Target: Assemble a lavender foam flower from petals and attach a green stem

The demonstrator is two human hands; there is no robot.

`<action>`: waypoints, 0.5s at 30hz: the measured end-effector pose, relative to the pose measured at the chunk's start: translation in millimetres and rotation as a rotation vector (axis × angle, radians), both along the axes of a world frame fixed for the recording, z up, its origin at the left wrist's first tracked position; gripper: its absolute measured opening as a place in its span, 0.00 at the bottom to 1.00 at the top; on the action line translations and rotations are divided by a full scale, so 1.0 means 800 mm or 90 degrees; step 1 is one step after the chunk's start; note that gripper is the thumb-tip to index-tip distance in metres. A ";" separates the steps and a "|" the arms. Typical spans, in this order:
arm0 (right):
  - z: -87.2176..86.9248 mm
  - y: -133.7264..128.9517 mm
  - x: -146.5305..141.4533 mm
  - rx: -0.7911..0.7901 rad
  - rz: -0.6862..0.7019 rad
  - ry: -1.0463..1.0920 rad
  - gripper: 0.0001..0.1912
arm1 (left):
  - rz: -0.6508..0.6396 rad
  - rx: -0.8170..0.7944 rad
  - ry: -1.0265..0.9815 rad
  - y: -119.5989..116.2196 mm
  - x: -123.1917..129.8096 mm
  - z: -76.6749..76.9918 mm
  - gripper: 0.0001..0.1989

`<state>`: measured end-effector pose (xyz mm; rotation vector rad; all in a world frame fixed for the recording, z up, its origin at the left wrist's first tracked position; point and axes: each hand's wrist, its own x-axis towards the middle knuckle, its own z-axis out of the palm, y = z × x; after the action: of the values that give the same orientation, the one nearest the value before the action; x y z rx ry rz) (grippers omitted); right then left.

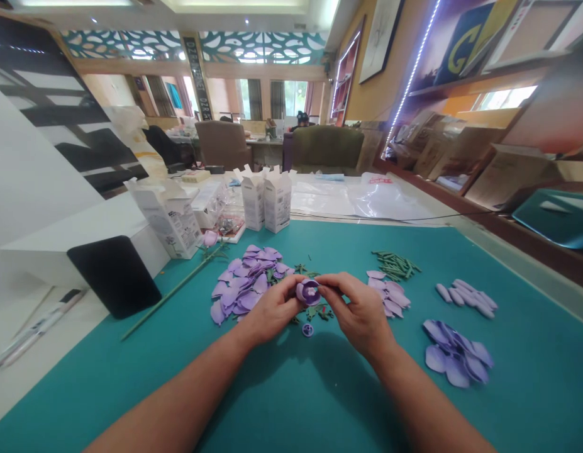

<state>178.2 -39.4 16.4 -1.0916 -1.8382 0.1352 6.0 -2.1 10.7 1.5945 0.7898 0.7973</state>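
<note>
Between my two hands, above the green mat, is a small purple flower head (308,292), cupped petals around a pale centre. My left hand (278,308) pinches it from the left with thumb and fingers. From the right, my right hand (360,311) has its fingertips closed at the flower's edge. Just below lies a small round purple piece (307,330). Small dark green leaf-like pieces (325,313) are scattered behind and under the hands. Left of my left hand spreads a heap of purple petals (241,283); a paler petal pile (392,299) lies beyond my right hand.
Green stem pieces (397,265), pale lilac rods (468,297) and larger purple petals (456,353) lie at right. At left are a long-stemmed flower (171,292), a black panel (114,277) and an open white carton (166,220). Two more white cartons (278,201) stand at the mat's far edge.
</note>
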 end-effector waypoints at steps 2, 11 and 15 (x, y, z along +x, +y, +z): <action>0.000 0.001 0.005 -0.001 -0.003 0.002 0.09 | 0.000 -0.018 -0.012 0.000 0.000 0.001 0.16; -0.022 0.023 0.029 -0.081 -0.112 0.008 0.10 | 0.129 -0.122 -0.130 0.020 -0.014 -0.004 0.14; -0.038 0.026 0.017 -0.107 -0.071 -0.099 0.10 | 0.180 -0.159 -0.191 0.029 -0.021 -0.003 0.12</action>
<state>191.7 -18.6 -13.8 -1.3521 -1.9239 0.1444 -11.0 20.7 8.6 1.1228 0.8677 1.0669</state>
